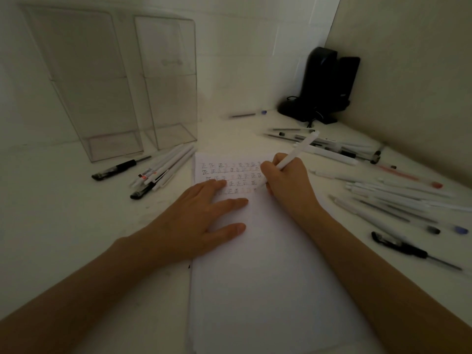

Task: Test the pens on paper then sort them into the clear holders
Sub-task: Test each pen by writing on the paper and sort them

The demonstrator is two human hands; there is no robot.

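The right hand (286,182) grips a white pen (299,151), fingers curled round its lower barrel, over rows of small marks near the far end of the paper (268,277) (the tip is hard to make out). The left hand (194,221) lies flat just beside it, fingers straight, pressing the sheet. Two clear holders (169,93) stand at the desk's (63,226) far left, a cluster of pens (166,167) before them. More scattered pens (396,200) line the right edge, and a black device (324,83) sits in the far right corner.
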